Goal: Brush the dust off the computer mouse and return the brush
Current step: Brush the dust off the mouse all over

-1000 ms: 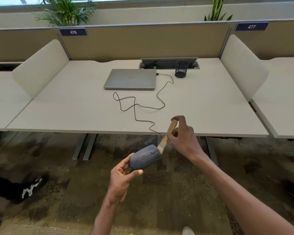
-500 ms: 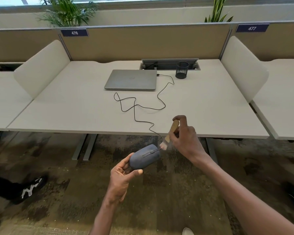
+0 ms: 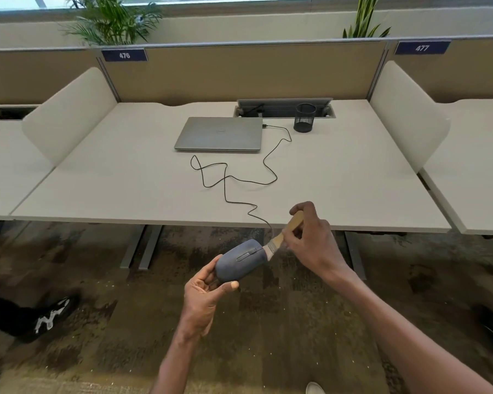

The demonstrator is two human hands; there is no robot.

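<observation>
I see the laptop (image 3: 219,134) on the desk (image 3: 125,180), pen cup (image 3: 304,118) to its right; my hands hold the mouse (image 3: 239,260) before the desk's near edge, brush (image 3: 282,237) at its right.

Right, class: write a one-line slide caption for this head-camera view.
Left hand holds a wired mouse while right hand brushes it with a wooden brush.

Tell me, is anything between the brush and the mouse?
Nothing visible. The right hand holds the wooden-handled brush, whose bristles meet the front of the grey-blue corded mouse held by the left hand.
</observation>
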